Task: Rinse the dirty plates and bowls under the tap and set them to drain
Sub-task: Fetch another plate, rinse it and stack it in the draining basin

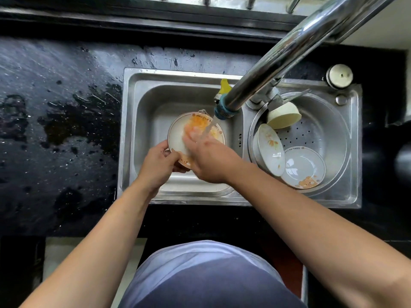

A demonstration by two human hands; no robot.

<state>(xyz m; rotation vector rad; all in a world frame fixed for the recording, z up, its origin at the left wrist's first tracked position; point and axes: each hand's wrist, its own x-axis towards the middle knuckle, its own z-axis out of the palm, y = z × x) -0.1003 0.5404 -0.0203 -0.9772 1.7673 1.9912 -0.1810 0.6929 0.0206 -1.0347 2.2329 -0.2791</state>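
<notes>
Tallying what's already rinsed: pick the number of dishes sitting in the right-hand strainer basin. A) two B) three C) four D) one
B: a cream bowl, a leaning plate and a bear-print bowl sit in the strainer basin; the left hand holds a stained plate under the tap.

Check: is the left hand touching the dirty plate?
Touching. Head view: left hand grips the dirty plate at its near rim, thumb over the edge.
</notes>
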